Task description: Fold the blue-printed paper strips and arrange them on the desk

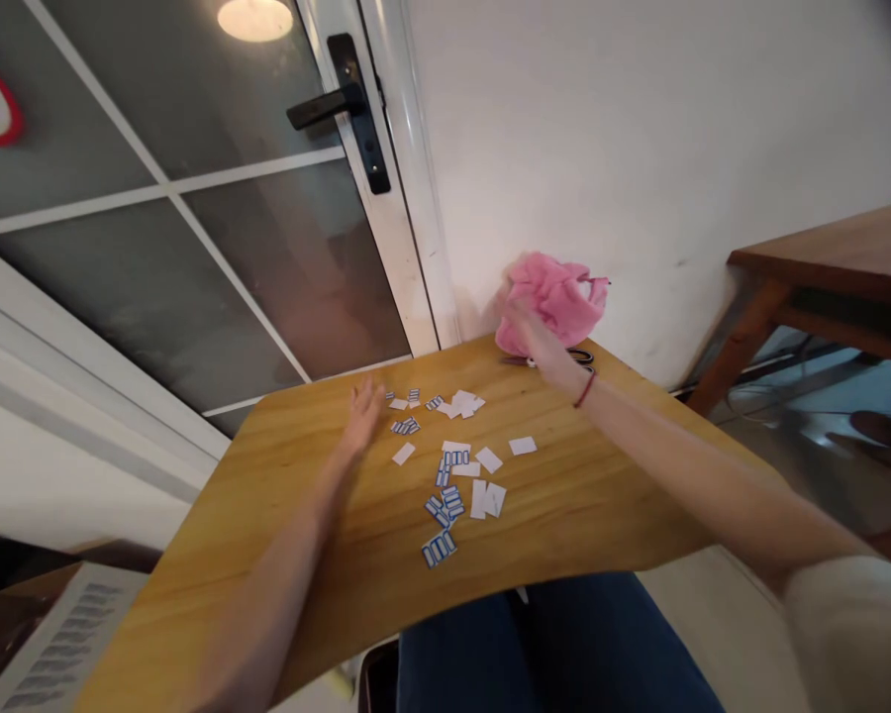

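My left hand (366,410) rests at the table's far left part with its fingers apart, beside small white paper slips (399,404) and blue-and-white printed pieces (414,396). At the far right, my right hand (545,347) has its fingers closed against a bunched pink cloth (564,302); the fingertips are blurred. A pair of scissors (582,358) lies under that wrist, partly hidden. Across the table's middle are several blank white slips (489,459) and overlapping clusters of blue-edged pieces (440,548).
The wooden table (564,525) stands against a white wall (601,129) and a glazed door with a black handle (356,109). Another wooden table (846,243) is at right. A printed carton (66,644) sits at lower left. My legs (549,644) are below the near edge.
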`<state>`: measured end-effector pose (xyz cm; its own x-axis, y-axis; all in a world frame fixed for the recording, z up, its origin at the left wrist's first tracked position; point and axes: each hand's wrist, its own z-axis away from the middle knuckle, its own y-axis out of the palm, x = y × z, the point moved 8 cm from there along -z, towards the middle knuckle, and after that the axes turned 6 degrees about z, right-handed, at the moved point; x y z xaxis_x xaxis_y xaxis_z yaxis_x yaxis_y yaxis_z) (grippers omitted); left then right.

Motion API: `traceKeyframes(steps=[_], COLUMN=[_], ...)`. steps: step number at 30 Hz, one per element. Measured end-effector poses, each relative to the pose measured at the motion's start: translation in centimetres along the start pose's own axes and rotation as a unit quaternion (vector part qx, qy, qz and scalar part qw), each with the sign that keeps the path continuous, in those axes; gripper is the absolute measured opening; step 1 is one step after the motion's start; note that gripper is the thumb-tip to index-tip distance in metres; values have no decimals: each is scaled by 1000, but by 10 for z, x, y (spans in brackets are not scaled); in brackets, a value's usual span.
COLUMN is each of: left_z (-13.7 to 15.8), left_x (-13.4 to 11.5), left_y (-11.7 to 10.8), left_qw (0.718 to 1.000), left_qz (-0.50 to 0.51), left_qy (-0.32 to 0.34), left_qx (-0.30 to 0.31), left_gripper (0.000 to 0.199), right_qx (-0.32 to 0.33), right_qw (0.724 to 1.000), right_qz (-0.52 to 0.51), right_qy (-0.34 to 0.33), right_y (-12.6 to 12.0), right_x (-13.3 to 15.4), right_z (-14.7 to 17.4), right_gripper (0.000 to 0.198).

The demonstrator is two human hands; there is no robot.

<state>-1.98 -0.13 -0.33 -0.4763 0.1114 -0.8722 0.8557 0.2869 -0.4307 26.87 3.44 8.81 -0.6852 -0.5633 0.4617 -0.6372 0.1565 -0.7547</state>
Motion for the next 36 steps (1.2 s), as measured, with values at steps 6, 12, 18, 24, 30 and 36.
traceKeyframes(steps=[6,12,18,24,30,36], left_z=[159,350,402,402,401,393], left_x=[-18,34,171,201,193,145], left_y=[-8,20,29,45,42,41], left_qw=[948,922,951,912,896,888], left_qz=[-224,-188,-250,-289,-316,-321], left_qy=[147,250,112,134,208,265], left_qx=[174,229,147,257,234,194], left_gripper=[68,66,45,48,66,65], right_qx=[213,193,178,171,184,191], right_qw=[976,960,956,955,954,950], right_qz=[17,126,128,130,137,142], right_qy=[-38,-160,-194,-204,-191,-201], right_y=[53,57,67,67,68,69], right_x=[-48,-34,-31,-32,-32,-33], right_z=[123,143,142,142,140,143], right_gripper=[64,67,67,67,66,67])
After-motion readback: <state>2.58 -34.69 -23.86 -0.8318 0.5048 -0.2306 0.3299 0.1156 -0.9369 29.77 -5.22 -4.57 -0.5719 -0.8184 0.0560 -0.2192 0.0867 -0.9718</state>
